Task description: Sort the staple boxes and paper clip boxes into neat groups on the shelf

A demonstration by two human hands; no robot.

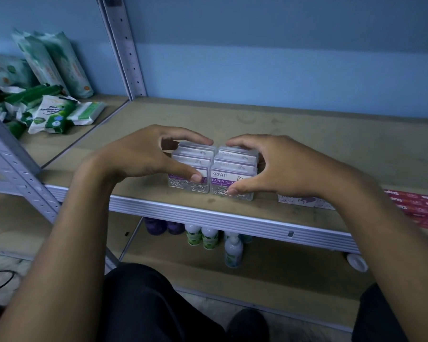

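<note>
Gripping a block of clear plastic paper clip boxes point(213, 169) from both sides, the left hand point(143, 154) and right hand point(282, 166) are curling around it, fingers arching over the far top edge and thumbs pressing the near faces. Boxes are standing in two touching rows near the front edge of the shelf point(307, 134), a matte tan board, scuffed and dusty, edged with a ribbed grey metal rail point(208, 215). Each box is a rectangular transparent case with a white and purple label reading PAPER CLIPS, silver wire clips showing loose at the bottom. Flat staple boxes point(304, 201) in white card with purple print are lying just beside the right wrist, partly hidden by it, and red printed boxes point(420, 208) are sitting at the right edge, whether touching them cannot be told. Crinkly soft green and white wipes packs point(52, 114) are piling on the adjoining shelf at left. A perforated grey upright post point(126, 48) is rising behind. Rounded plastic bottles point(208, 238) are standing on the lower shelf.
</note>
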